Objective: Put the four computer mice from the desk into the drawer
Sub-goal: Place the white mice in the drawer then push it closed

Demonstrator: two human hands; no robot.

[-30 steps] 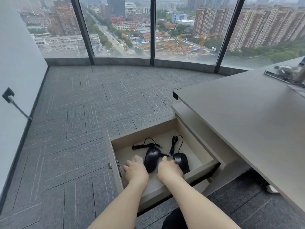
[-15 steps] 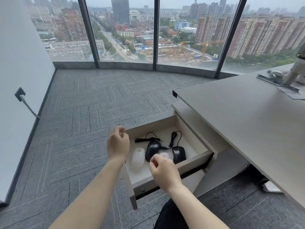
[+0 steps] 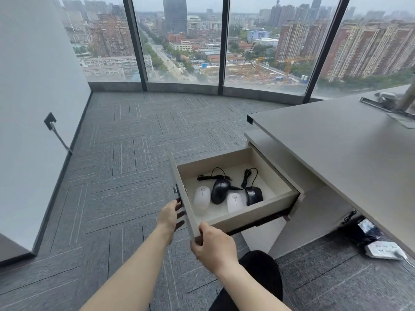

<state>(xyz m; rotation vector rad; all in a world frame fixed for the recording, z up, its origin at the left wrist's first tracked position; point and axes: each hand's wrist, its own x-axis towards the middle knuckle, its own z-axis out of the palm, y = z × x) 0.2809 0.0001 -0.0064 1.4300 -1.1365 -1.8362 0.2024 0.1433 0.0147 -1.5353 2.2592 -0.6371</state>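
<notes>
Low in the middle of the frame, right hand [image 3: 213, 245] curled on the drawer [image 3: 258, 217] front corner. Just left of it, left hand [image 3: 170, 215] with fingers spread, flat on the front panel, holding nothing. Farther up, inside: two white mice [image 3: 202, 197] [image 3: 234, 202] and two black mice [image 3: 220, 190] [image 3: 253, 195], close together, cords [image 3: 215, 173] looped behind. On the right, bare desk [image 3: 336, 149]. Maybe time to push shut. Could pinch fingers on the edge. Could catch a cord if one rides up.

Two white mice [image 3: 202, 197] and two black corded mice [image 3: 220, 191] lie in one open drawer [image 3: 258, 214].
</notes>
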